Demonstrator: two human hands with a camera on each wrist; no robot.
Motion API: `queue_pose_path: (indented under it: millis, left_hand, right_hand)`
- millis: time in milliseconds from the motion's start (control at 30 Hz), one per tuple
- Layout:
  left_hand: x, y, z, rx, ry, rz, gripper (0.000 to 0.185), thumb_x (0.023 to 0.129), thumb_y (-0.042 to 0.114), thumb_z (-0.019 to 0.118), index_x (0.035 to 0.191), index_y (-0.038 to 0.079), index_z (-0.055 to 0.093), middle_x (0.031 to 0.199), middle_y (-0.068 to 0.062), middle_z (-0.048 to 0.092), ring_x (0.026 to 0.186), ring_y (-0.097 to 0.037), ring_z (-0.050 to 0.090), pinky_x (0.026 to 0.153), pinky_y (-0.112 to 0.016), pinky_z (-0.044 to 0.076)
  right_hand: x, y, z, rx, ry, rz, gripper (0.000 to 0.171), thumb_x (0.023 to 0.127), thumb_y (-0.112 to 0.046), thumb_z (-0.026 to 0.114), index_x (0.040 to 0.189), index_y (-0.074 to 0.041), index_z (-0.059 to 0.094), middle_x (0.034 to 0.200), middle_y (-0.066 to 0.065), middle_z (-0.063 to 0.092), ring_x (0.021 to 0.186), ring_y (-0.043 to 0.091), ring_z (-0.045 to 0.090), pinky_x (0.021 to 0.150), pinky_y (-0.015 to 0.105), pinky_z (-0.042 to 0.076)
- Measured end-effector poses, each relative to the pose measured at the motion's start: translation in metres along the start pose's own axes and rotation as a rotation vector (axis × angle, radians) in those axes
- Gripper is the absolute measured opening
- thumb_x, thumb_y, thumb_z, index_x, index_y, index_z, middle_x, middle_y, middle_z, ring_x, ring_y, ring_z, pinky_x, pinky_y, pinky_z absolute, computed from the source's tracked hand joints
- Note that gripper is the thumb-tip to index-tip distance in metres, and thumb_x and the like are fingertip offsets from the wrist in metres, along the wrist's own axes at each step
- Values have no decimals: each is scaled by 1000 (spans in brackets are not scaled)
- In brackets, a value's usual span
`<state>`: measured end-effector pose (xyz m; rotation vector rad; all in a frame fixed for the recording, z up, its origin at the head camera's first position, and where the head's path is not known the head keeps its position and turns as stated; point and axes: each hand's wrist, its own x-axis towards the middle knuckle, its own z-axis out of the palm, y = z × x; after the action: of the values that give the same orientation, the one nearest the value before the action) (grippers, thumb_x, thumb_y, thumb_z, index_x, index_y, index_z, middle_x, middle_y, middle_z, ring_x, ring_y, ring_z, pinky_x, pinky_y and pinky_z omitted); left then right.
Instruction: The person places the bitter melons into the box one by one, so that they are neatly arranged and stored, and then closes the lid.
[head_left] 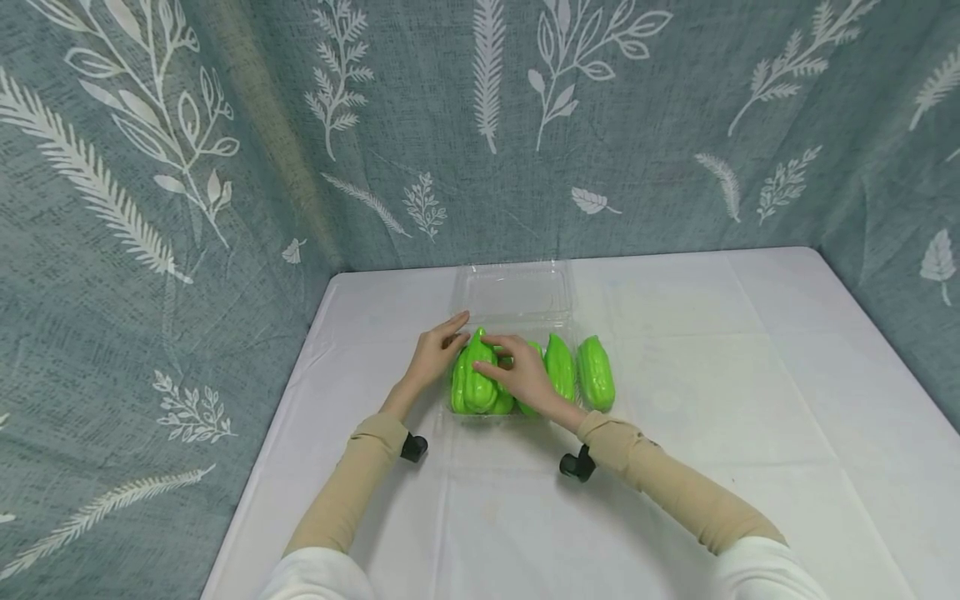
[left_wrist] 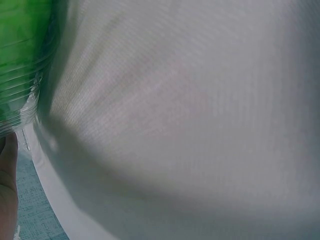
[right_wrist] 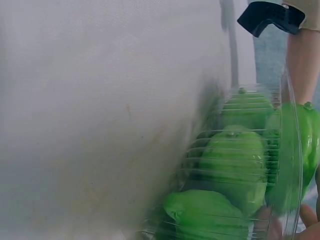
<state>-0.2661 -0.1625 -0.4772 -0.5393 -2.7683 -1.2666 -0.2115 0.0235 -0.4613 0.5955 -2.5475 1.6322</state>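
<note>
A clear plastic clamshell box (head_left: 570, 327) holds several bright green, glossy ridged fruits, with its lid (head_left: 513, 287) standing open at the back. One green ridged fruit (head_left: 478, 387) lies on top of others at the box's left end. My right hand (head_left: 525, 375) reaches over the box, thumb and fingers on the upper part of that fruit. In the right wrist view, this green ridged fruit (right_wrist: 300, 155) sits above others seen through the box wall (right_wrist: 240, 150). My left hand (head_left: 435, 354) is at the box's left side, fingers extended; in the left wrist view a finger (left_wrist: 7, 175) touches the box edge.
Another green ridged fruit (head_left: 596, 373) lies on the white tablecloth (head_left: 712, 400) just right of the box. Black wrist cameras (head_left: 576, 465) hang below both forearms. A blue-grey curtain (head_left: 525, 192) with white leaf prints stands behind the table and along its sides.
</note>
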Motion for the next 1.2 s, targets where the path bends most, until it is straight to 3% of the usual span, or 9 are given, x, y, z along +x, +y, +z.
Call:
queue_pose_path:
  millis: [433, 1200]
  left_hand:
    - [1, -1, 1, -5, 0, -5, 43, 97, 14, 54, 138, 3, 47, 146, -12, 44, 131, -30, 47, 103, -42, 46]
    - [2, -3, 1, -1, -4, -13, 43, 97, 15, 54, 139, 3, 46, 146, -11, 44, 129, -29, 49, 102, -42, 47]
  right_hand:
    - [-1, 2, -1, 1, -12, 10, 47, 87, -19, 70, 129, -3, 57, 127, 18, 58, 108, 32, 63, 89, 33, 56]
    - [-13, -1, -20, 24, -43, 34, 51, 88, -18, 69, 132, 1, 52, 132, 21, 54, 113, 38, 58, 94, 43, 53]
